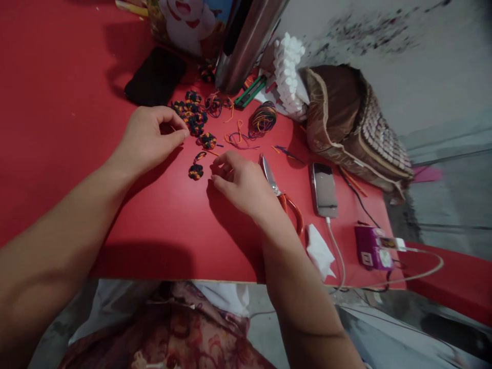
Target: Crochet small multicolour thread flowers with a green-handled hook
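Note:
My left hand [151, 136] hovers at the left edge of a cluster of small crocheted flowers [194, 115] in black, orange and purple yarn. Its thumb and index fingertip come together in a pinch; whatever may be between them is too small to make out. My right hand [242, 184] is half curled, with a gap between thumb and fingers and nothing visible in it. Between the hands lie a loose flower [196, 171] with a short yarn tail and another flower [208, 140]. A thin orange strand [211, 152] lies by my right fingertips.
Orange-handled scissors [290, 207] lie beside my right wrist. Beyond are a multicoloured yarn ball [264, 118], a green cutter [250, 92], a metal cylinder [246, 46] and a black pouch [156, 77]. Rightward sit a charging phone [324, 189], a brown bag [346, 118] and a purple box [372, 247].

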`<state>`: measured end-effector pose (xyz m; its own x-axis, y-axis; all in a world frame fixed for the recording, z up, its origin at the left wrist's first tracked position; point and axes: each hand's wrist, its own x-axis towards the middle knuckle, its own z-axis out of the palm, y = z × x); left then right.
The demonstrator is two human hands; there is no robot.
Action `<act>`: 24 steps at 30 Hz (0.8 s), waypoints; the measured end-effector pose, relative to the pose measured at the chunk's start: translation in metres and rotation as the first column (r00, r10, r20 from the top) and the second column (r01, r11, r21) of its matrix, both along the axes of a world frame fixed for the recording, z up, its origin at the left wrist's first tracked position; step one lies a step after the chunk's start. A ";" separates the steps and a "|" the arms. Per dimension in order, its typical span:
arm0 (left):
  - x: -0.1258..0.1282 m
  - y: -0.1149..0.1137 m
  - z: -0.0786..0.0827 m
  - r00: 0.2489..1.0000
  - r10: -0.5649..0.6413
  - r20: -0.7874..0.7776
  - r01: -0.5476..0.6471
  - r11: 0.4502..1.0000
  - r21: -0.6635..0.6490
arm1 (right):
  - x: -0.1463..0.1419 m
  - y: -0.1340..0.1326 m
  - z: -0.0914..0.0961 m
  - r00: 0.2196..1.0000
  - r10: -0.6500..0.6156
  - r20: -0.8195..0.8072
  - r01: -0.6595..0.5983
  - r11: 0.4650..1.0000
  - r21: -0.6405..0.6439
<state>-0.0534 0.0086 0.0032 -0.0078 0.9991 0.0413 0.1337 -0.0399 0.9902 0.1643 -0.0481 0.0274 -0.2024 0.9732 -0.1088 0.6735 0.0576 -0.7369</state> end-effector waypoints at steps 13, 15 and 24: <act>-0.002 0.016 -0.001 0.934 0.330 0.141 -0.355 0.904 0.237 | -0.024 -0.005 -0.024 0.975 0.188 0.118 -0.214 0.940 0.264; -0.004 0.024 -0.005 0.901 0.397 0.176 -0.433 0.849 0.302 | -0.021 -0.004 -0.029 0.985 0.151 0.080 -0.169 0.927 0.334; -0.007 0.034 -0.013 0.856 0.452 0.251 -0.512 0.811 0.285 | -0.021 -0.001 -0.031 0.964 0.233 -0.125 -0.181 0.926 0.330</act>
